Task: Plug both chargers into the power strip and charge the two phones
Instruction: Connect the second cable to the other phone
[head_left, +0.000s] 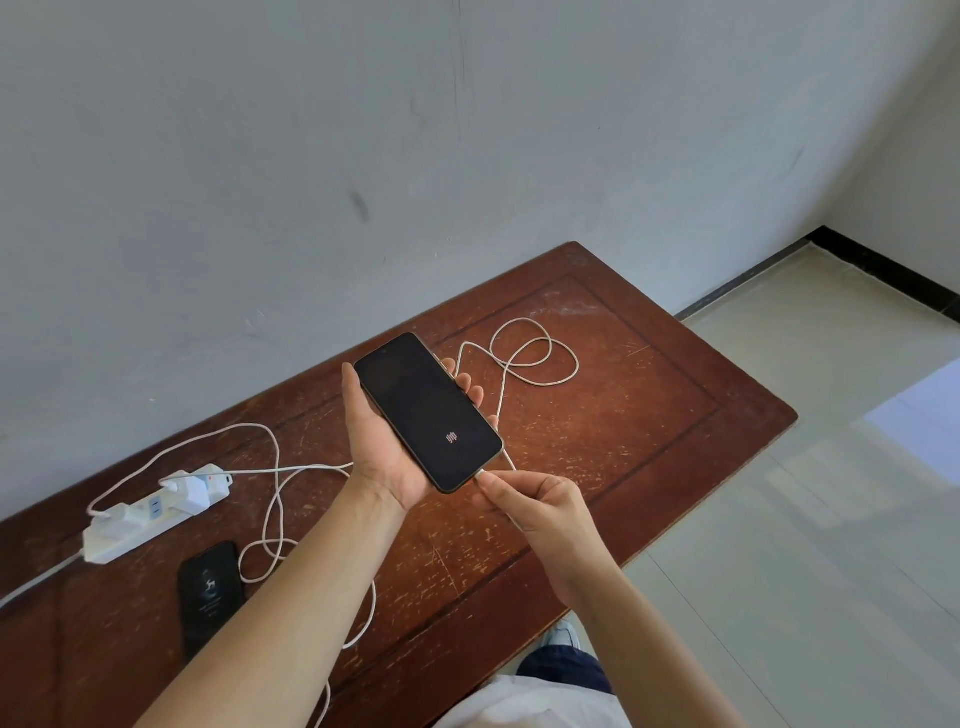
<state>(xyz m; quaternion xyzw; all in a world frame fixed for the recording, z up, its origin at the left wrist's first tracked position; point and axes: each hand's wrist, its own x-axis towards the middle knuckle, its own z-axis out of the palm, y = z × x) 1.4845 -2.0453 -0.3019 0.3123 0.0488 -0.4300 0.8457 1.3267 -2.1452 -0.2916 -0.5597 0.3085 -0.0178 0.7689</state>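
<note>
Left hand (387, 457) is cradling phone (428, 413), fingers curled round edges; right hand (540, 506) is pinching cable plug (480, 475) btwn fingertips. Glass looks slick, cable floppy — I'd be gripping plug, not cord.

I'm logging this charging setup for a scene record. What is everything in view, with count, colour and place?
Held phone: one, black, dark screen with a small logo, above the table's middle.
Second phone: one, black, flat on the table near the strip, a dim graphic on its screen.
Power strip: one, white, left part of the table.
Chargers: two, white, plugged into the strip.
Cables: two, white; one loops behind the held phone and reaches its bottom end, the other curls near the second phone.
Table: one, scratched reddish-brown wood, against the wall.
Wall: pale grey, behind the table.
Floor: light tiles, right.
Left hand: cradles the held phone.
Right hand: pinches the cable's plug at the phone's bottom end.
</note>
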